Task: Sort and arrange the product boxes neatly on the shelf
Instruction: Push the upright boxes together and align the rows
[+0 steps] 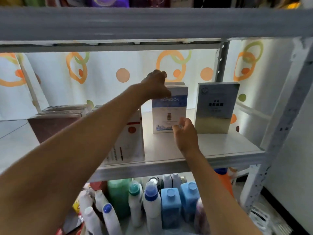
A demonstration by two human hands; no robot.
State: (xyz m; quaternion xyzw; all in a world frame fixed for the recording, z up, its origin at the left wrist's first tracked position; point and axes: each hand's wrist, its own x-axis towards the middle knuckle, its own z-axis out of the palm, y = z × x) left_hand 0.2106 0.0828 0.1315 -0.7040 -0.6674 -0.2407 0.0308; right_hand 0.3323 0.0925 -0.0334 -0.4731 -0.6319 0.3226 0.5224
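A blue and white box (169, 112) stands upright on the white shelf (220, 145), near its back. My left hand (156, 84) grips the box's top left corner. My right hand (185, 131) is at its lower right corner, fingers curled against the edge. To the right, a silver-grey box (216, 107) stands upright, apart from the blue one. On the left, a white box with red marks (128, 141) stands partly behind my left forearm, and a dark brown box (49, 126) with flat boxes on top sits further left.
A grey metal upright (286, 116) bounds the shelf on the right, and a shelf beam (152, 24) runs overhead. Below stand several bottles (152, 200), blue, white and green. A patterned curtain (101, 73) hangs behind the shelf.
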